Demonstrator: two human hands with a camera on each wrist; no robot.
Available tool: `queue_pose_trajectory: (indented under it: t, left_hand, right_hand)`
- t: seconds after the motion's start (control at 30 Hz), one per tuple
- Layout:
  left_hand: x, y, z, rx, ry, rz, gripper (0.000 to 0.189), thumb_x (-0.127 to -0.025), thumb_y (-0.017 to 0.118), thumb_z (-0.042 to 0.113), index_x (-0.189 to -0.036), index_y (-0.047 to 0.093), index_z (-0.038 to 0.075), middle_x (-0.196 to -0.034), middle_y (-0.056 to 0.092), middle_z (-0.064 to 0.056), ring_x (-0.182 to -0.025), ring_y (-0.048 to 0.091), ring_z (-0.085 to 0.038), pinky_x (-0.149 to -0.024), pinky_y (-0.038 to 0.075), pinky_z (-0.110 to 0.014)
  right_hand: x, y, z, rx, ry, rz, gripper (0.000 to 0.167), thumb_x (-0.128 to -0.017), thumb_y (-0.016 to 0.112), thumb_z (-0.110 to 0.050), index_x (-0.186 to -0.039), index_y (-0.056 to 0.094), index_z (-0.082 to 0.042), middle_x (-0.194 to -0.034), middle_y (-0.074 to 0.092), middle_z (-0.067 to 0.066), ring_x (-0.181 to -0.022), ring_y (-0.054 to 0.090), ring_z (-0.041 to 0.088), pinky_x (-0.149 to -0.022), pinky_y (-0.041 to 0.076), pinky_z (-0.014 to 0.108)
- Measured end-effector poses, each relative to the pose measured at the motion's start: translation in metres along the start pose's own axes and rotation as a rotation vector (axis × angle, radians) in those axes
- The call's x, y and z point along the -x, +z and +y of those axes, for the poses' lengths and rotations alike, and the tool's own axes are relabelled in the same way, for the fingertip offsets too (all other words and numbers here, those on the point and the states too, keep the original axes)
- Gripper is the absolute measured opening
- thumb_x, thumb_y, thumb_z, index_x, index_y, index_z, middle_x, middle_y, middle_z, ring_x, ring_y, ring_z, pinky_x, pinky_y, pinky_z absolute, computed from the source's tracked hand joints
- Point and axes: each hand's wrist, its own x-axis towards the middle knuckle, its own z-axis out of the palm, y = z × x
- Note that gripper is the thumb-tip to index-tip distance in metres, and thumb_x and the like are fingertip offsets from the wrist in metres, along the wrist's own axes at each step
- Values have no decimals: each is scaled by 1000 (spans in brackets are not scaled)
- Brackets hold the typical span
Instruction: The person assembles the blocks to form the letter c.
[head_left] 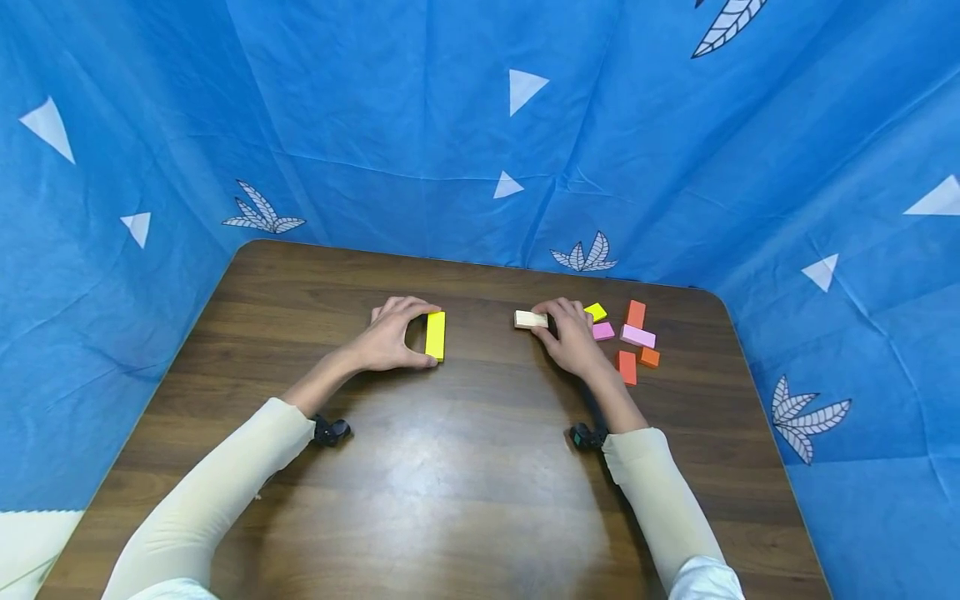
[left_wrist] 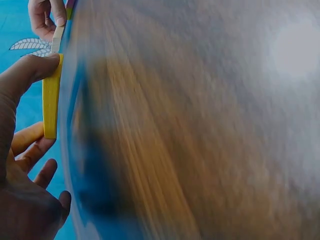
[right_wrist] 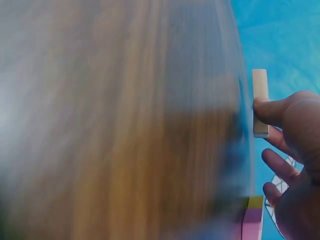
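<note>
A long yellow block (head_left: 435,336) is pinched at its two ends by my left hand (head_left: 393,335), thumb at the near end and fingers at the far end. The left wrist view shows the same yellow block (left_wrist: 51,100) between thumb and fingertips. To the right, my right hand (head_left: 573,337) pinches a pale wooden block (head_left: 527,319) by its right part, its left end sticking out toward the yellow one. In the right wrist view the thumb lies across the pale block (right_wrist: 260,85), with the other fingers behind it. A gap separates the two held blocks.
Beside the right hand lie several blocks: a yellow one (head_left: 596,312), a pink one (head_left: 603,332), a light pink one (head_left: 637,336), red ones (head_left: 627,367) and an orange one (head_left: 649,357). A blue curtain (head_left: 420,125) surrounds the brown wooden table (head_left: 420,483).
</note>
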Motion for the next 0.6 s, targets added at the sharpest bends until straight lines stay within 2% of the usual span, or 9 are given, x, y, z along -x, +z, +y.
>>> queue_pose_trajectory:
  t: [0.27,0.43,0.6]
  left_hand:
    - [4,-7,-7,-23,3,-21,98,-76,94,47,-161,52,21,-160,53,-8,-153,37,-36,-114,23,-68]
    - [6,-10,-11,-48,1,-22,97,-77,94,49,-160,53,22,-160,54,-7,-152,39,-36,-114,22,-71]
    - [10,-11,-13,-58,-12,-30,98,-77,94,50,-161,52,24,-161,54,-6,-154,37,-35,-115,20,-70]
  right_hand:
    - [-14,9,-9,-25,-27,-3,33,-106,70,-27,-135,66,-11,-137,64,13,-128,55,38,-108,38,57]
    - [-22,13,-15,-23,-36,-9,32,-107,70,-27,-134,67,-11,-136,64,13,-131,53,39,-107,39,56]
    - [-25,20,-25,-68,-38,-21,31,-107,69,-25,-134,67,-10,-137,64,14,-132,51,39,-108,38,58]
